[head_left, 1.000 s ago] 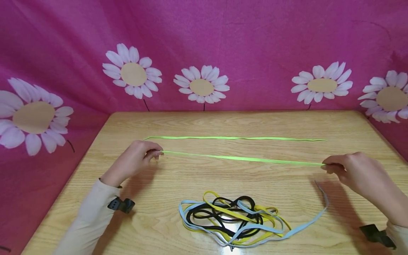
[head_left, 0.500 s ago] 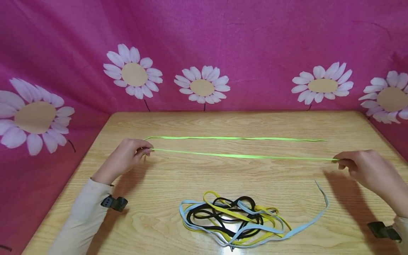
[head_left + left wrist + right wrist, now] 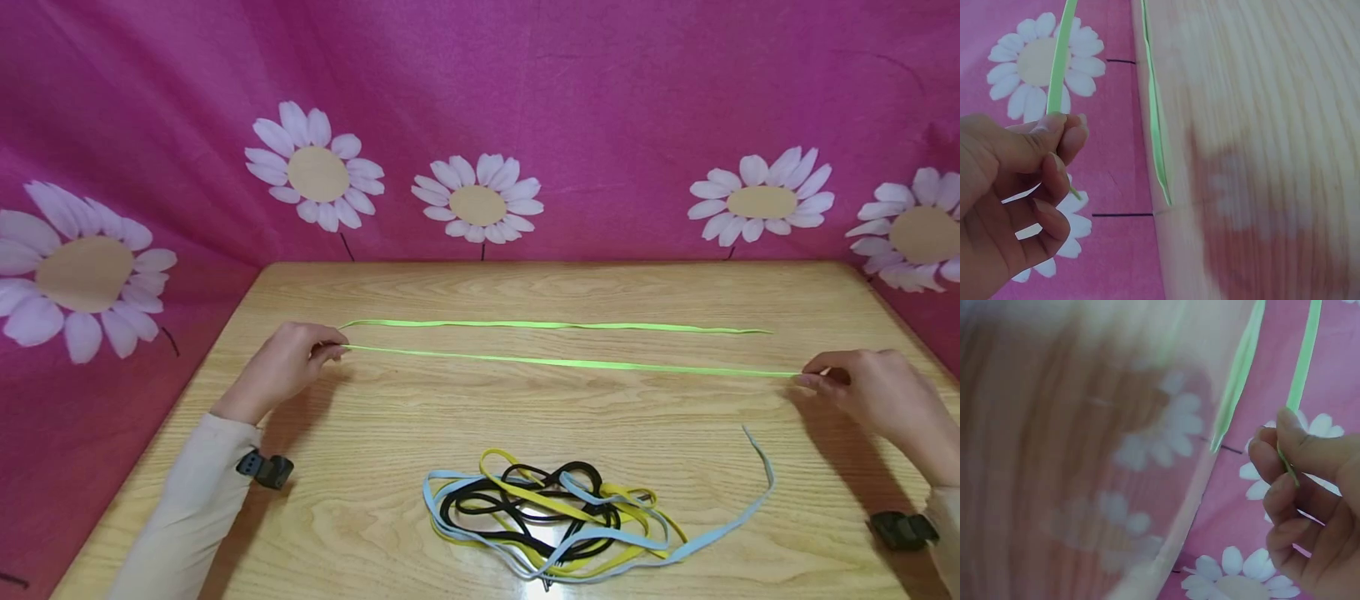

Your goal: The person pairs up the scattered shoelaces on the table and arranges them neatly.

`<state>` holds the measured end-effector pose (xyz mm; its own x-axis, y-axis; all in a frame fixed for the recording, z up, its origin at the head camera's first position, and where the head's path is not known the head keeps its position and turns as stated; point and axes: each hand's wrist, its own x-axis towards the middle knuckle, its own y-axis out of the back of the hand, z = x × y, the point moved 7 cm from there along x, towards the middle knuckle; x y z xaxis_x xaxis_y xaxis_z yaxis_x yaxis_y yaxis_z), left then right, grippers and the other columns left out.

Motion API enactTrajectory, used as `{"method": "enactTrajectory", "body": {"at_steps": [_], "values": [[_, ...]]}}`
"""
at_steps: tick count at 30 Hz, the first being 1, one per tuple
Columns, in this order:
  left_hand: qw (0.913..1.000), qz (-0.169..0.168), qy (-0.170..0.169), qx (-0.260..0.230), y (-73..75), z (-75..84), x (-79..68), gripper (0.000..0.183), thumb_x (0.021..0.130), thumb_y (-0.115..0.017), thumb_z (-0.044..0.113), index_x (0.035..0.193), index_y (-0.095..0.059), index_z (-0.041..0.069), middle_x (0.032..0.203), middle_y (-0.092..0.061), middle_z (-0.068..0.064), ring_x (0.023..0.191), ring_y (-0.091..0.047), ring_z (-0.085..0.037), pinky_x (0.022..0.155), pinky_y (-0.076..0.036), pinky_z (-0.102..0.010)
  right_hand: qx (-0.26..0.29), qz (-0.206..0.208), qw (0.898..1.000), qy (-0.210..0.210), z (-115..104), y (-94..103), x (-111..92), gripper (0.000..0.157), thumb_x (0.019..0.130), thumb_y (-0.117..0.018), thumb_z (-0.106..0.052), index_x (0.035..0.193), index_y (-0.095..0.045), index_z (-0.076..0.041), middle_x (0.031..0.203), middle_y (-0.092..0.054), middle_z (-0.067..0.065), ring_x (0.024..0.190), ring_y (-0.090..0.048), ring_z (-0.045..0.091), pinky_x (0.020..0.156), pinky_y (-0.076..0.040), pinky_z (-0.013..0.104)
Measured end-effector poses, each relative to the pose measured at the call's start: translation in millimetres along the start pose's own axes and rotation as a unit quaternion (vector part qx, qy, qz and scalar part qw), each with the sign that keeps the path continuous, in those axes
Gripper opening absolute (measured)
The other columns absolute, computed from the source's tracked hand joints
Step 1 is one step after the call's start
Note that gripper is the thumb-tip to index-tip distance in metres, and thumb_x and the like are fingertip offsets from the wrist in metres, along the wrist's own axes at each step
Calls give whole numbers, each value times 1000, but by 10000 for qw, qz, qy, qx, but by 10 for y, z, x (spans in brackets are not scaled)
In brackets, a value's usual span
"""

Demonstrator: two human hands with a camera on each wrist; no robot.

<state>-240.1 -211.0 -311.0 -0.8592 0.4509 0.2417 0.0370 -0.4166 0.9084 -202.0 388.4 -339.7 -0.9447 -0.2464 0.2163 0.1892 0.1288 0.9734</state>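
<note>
Between the two hands a neon green shoelace point(image 3: 570, 362) is stretched nearly straight above the table. My left hand point(image 3: 281, 367) pinches its left end between thumb and forefinger; in the left wrist view a short tip point(image 3: 1075, 192) of the lace pokes out below the fingers. The other end is pinched by my right hand point(image 3: 881, 392), with a bit of lace tail point(image 3: 1290, 465) hanging past the thumb in the right wrist view. Just behind it a second green shoelace point(image 3: 525, 324) lies lengthwise on the table, its left tip close to my left hand.
Nearer the front lies a tangled pile of black laces point(image 3: 517, 542), yellow laces point(image 3: 555, 504) and light blue laces point(image 3: 600, 533). One blue end point(image 3: 757, 492) curls out to the right. A pink flowered cloth point(image 3: 600, 100) hangs behind the wooden table point(image 3: 360, 483).
Both hands have drawn apart, the left one leftward and the right one rightward, and the held green shoelace is now pulled straighter and sits slightly farther back. The pile has stayed put.
</note>
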Motion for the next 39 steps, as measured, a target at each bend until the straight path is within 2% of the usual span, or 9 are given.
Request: {"method": "enactTrajectory", "body": {"at_steps": [5, 8, 14, 18, 22, 26, 30, 34, 39], "values": [[9999, -27, 153, -10, -17, -120, 9, 12, 88, -65, -5, 97, -72, -3, 86, -71, -13, 73, -65, -24, 63, -50, -36, 41, -5, 9999, 109, 86, -42, 39, 20, 68, -70, 16, 87, -69, 7, 67, -64, 7, 54, -48, 13, 49, -39, 33], [9998, -55, 179, 44, -31, -176, 33, 14, 87, -64, -7, 98, -72, -4, 88, -71, -14, 74, -65, -24, 63, -50, -36, 74, -18, 9997, 217, 99, -54, 88, 22, 68, -68, 18, 87, -69, 7, 69, -65, 9, 54, -49, 13, 49, -40, 33], [9990, 51, 443, -10, -41, -298, 163, 11, 89, -64, -6, 98, -68, -4, 88, -70, -16, 76, -64, -26, 67, -50, -40, 145, 90, 9995, 275, 175, -70, 221, 17, 68, -75, 10, 80, -68, 1, 69, -66, 8, 57, -57, 21, 53, -45, 42], [9980, 125, 607, -79, -47, -374, 242, 5, 90, -63, -2, 96, -63, -2, 87, -69, -15, 77, -62, -26, 68, -48, -40, 120, 90, 9997, 191, 219, -77, 300, 12, 73, -79, 0, 78, -69, -1, 68, -66, 8, 58, -57, 22, 54, -45, 42], [9974, 188, 694, -53, -66, -421, 294, 4, 90, -65, 1, 94, -64, -2, 86, -68, -14, 76, -60, -26, 68, -48, -41, 117, -125, 9998, -43, 276, -115, 390, 10, 77, -79, -7, 81, -71, -2, 71, -67, 9, 63, -59, 26, 58, -47, 46], [9964, 347, 769, -106, -113, -475, 328, 4, 89, -66, 1, 91, -66, -2, 86, -69, -15, 77, -62, -29, 71, -49, -43, 133, -391, 9987, -284, 345, -161, 475, 8, 78, -76, -5, 85, -72, -4, 75, -66, 11, 68, -59, 29, 59, -46, 47], [9948, 458, 898, -170, -170, -518, 370, 4, 89, -66, 2, 90, -67, -2, 88, -69, -16, 77, -61, -29, 70, -48, -42, 150, -418, 9987, -246, 373, -184, 547, 9, 78, -74, -3, 87, -73, -5, 76, -66, 10, 69, -59, 28, 56, -45, 43], [9929, 381, 1089, -291, -234, -561, 417, 5, 88, -65, 1, 91, -68, -2, 88, -67, -16, 75, -59, -28, 67, -46, -40, 181, -508, 9981, -299, 395, -223, 606, 9, 80, -73, -3, 89, -73, -6, 79, -67, 12, 73, -60, 31, 56, -46, 47], [9899, 257, 1355, -330, -305, -595, 467, 9, 87, -63, 1, 93, -68, -3, 90, -67, -19, 79, -62, -30, 69, -49, -42, 215, -603, 9969, -454, 411, -261, 656, 7, 81, -71, -4, 88, -73, -6, 83, -68, 15, 77, -60, 35, 59, -46, 52]]}}
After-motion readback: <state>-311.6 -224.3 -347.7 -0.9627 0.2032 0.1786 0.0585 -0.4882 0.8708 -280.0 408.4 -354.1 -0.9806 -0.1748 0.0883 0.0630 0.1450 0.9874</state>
